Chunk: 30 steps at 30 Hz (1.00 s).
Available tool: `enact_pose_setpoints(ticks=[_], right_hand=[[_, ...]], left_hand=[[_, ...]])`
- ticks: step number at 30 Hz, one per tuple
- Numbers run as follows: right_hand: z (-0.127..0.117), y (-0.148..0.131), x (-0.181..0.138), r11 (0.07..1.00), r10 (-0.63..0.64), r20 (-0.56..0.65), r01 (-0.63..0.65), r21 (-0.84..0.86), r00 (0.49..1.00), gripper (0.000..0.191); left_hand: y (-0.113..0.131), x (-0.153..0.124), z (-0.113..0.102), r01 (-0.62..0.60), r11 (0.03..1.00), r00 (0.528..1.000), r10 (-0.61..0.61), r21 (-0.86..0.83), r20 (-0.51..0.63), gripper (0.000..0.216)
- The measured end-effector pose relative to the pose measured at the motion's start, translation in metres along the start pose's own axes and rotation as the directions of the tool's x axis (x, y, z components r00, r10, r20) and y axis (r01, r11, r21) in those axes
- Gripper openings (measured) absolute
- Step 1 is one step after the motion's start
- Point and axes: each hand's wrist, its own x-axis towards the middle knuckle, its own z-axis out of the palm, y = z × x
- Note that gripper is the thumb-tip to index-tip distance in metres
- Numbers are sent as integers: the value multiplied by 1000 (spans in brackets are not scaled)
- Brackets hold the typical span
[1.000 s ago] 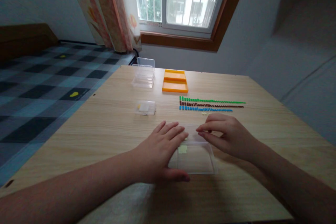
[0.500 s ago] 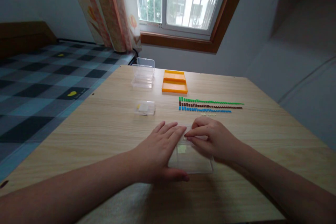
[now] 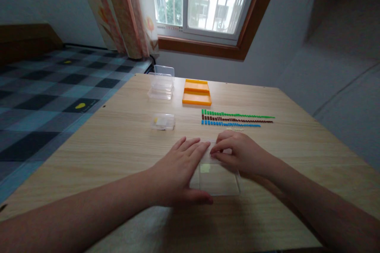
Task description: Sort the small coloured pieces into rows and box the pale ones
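A clear plastic box [image 3: 219, 182] lies flat on the wooden table [image 3: 124, 146] in front of me, with a few pale yellow pieces [image 3: 205, 168] inside at its far left. My left hand [image 3: 178, 172] rests flat against the box's left side, fingers stretched out and thumb along its near edge. My right hand [image 3: 237, 154] is curled over the box's far edge, thumb and forefinger pinched together; what they hold is too small to make out.
Beyond the box lie three rows of small pieces: green [image 3: 237, 114], brown [image 3: 237, 119] and blue [image 3: 230, 123], with pale ones [image 3: 237, 129] beneath. An orange tray [image 3: 197, 93], stacked clear boxes [image 3: 162, 85] and a small clear box [image 3: 163, 121] stand further back. A bed [image 3: 44, 99] is at left.
My right hand has moved left from the box's right side to its far left edge, close to my left fingertips. The left hand has stayed put.
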Motion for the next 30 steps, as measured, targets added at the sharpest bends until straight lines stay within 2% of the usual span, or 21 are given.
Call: enact_pose_setpoints(ticks=[2,5,8,15,21,26,30], right_hand=[[-7,1,-4,999,-19,-21,19,-26,1000,13],[-21,-3,-13,992,-123,-24,123,6,992,17],[-30,-13,-23,979,-201,102,198,40,974,20],[-13,-23,-24,944,-266,258,306,-128,929,19],[-24,-22,-26,935,-287,212,322,-149,934,20],[-29,-24,-29,961,-242,311,272,-56,919,21],[-23,-24,-27,963,-246,334,267,-20,910,21]], left_hand=[[0,0,0,-4,1000,1000,4,0,-5,115],[0,0,0,3,1000,1000,-3,-5,14,116],[1,0,0,1,1000,1000,-1,-17,19,114],[3,0,-3,10,1000,999,-10,-5,45,116],[3,1,-2,-1,1000,1000,1,-1,28,115],[2,1,-1,12,1000,999,-12,-6,38,116],[2,0,-1,-8,1000,1000,8,-1,23,113]])
